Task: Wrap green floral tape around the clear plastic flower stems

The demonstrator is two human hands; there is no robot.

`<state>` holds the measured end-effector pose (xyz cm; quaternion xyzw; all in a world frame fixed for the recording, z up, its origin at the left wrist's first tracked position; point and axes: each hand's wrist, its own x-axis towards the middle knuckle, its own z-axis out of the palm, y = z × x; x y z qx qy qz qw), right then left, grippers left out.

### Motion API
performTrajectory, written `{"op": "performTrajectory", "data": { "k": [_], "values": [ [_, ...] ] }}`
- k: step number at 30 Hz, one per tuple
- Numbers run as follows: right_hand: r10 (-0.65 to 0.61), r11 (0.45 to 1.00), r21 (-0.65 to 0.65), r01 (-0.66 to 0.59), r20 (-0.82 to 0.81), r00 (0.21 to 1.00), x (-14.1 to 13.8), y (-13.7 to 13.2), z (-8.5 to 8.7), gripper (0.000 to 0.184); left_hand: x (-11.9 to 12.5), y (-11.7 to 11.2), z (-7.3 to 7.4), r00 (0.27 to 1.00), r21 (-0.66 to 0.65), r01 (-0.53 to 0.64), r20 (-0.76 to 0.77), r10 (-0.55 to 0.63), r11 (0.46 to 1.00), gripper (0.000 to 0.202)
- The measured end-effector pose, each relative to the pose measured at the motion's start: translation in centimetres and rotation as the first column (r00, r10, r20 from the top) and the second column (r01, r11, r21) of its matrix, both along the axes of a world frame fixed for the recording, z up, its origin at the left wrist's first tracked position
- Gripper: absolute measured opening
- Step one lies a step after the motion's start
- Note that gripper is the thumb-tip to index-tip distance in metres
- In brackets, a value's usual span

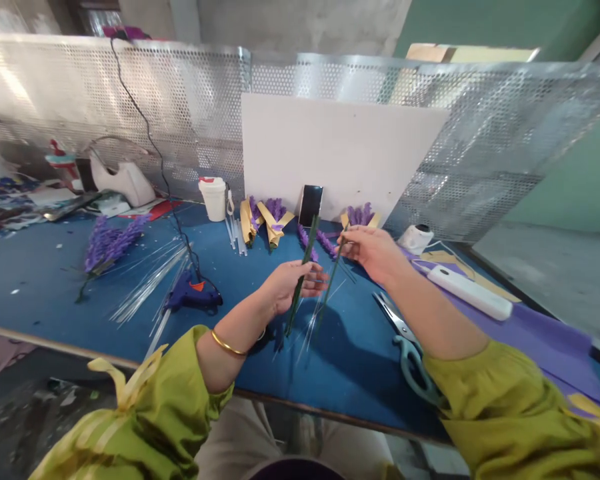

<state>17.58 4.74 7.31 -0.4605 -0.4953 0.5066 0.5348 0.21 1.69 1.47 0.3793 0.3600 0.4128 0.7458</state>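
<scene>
My left hand [293, 285] is closed around a dark green stem [307, 253] that stands tilted above the blue table [40, 280]. My right hand [370, 250] pinches the upper end of a second thin green stem [331, 283], a little right of the first. Both stems slope down toward me, their lower ends near a few clear thin sticks [310, 327] lying on the table. Purple foam flowers [325, 241] lie just behind the hands.
A blue glue gun [193, 297] with a black cable lies left of my hands, beside a fan of clear sticks [147, 283]. Teal-handled scissors [405, 340] lie under my right forearm. Also here: a white cup [214, 198], a phone [311, 205], a purple flower bunch [110, 241], purple sheet [545, 333], perforated metal screen [180, 113].
</scene>
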Motion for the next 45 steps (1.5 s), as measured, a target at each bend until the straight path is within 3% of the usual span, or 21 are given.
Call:
{"op": "performTrajectory", "data": {
  "k": [3, 6, 8, 11, 14, 17, 19, 21, 23, 25, 28, 30, 34, 37, 45],
  "values": [
    [-0.025, 1.000, 0.019, 0.025, 0.018, 1.000, -0.7, -0.3, -2.5, 0.013, 0.5, -0.9, -0.2, 0.989, -0.019, 0.147, -0.008, -0.147, 0.989, 0.019],
    [-0.023, 0.999, 0.024, 0.021, 0.119, 0.993, -0.7, 0.2, -4.0, 0.015, 0.5, -0.9, -0.7, 0.979, -0.040, 0.205, 0.005, -0.205, 0.978, 0.021],
    [-0.115, 0.992, 0.072, 0.103, 0.194, 0.974, -0.3, 0.8, -4.7, 0.019, 0.4, -0.8, -0.9, 0.977, -0.036, 0.213, 0.022, -0.212, 0.976, 0.022],
    [-0.266, 0.946, 0.255, 0.201, 0.254, 0.930, 0.2, 1.8, -5.7, 0.038, 0.3, -0.7, -0.9, 0.976, -0.047, 0.219, 0.033, -0.217, 0.975, 0.022],
    [-0.177, 0.936, 0.348, 0.048, 0.350, 0.920, 0.2, 2.2, -6.2, 0.038, 0.3, -1.0, -0.7, 0.967, -0.078, 0.255, 0.032, -0.253, 0.964, 0.023],
    [-0.125, 0.932, 0.353, -0.087, 0.536, 0.835, 0.3, 2.2, -6.3, 0.035, 0.3, -1.2, -0.4, 0.971, -0.106, 0.240, 0.021, -0.239, 0.965, 0.022],
    [-0.213, 0.932, 0.354, -0.071, 0.697, 0.685, 0.8, 2.2, -6.1, 0.034, 0.3, -1.0, -0.4, 0.986, -0.115, 0.166, -0.003, -0.167, 0.979, 0.021],
    [-0.294, 0.941, 0.336, -0.029, 0.860, 0.418, 1.7, 2.4, -5.9, 0.032, 0.1, -0.6, -0.4, 0.998, -0.113, 0.016, -0.058, -0.023, 0.993, 0.018],
    [-0.268, 0.963, 0.269, 0.008, 0.955, 0.124, 2.5, 2.6, -5.9, 0.033, -0.2, 0.1, -0.5, 0.975, -0.091, -0.184, -0.141, 0.171, 0.979, 0.013],
    [-0.171, 0.984, 0.172, 0.042, 0.985, -0.030, 2.9, 2.7, -6.1, 0.044, -0.6, 0.9, -0.8, 0.924, -0.069, -0.338, -0.212, 0.318, 0.938, 0.007],
    [-0.071, 0.997, 0.072, 0.034, 0.997, -0.036, 2.4, 2.5, -6.6, 0.063, -1.2, 2.0, -1.2, 0.880, -0.077, -0.424, -0.270, 0.391, 0.902, 0.006],
    [-0.084, 0.996, 0.084, -0.008, 0.995, -0.044, 1.7, 2.2, -7.1, 0.066, -1.5, 2.5, -1.5, 0.866, -0.095, -0.446, -0.299, 0.402, 0.890, 0.005],
    [-0.138, 0.990, 0.136, -0.021, 0.984, -0.110, 1.2, 1.8, -7.7, 0.047, -1.5, 2.7, -1.8, 0.882, -0.152, -0.406, -0.322, 0.344, 0.901, 0.007],
    [-0.120, 0.993, 0.121, 0.010, 0.986, -0.115, 1.8, 2.2, -8.0, 0.031, -1.4, 2.5, -1.6, 0.909, -0.182, -0.347, -0.307, 0.282, 0.920, 0.010],
    [-0.071, 0.993, 0.077, 0.088, 0.995, -0.069, 3.0, 3.3, -8.4, 0.027, -1.3, 2.2, -1.4, 0.928, -0.185, -0.310, -0.273, 0.254, 0.933, 0.012]
  ]
}}
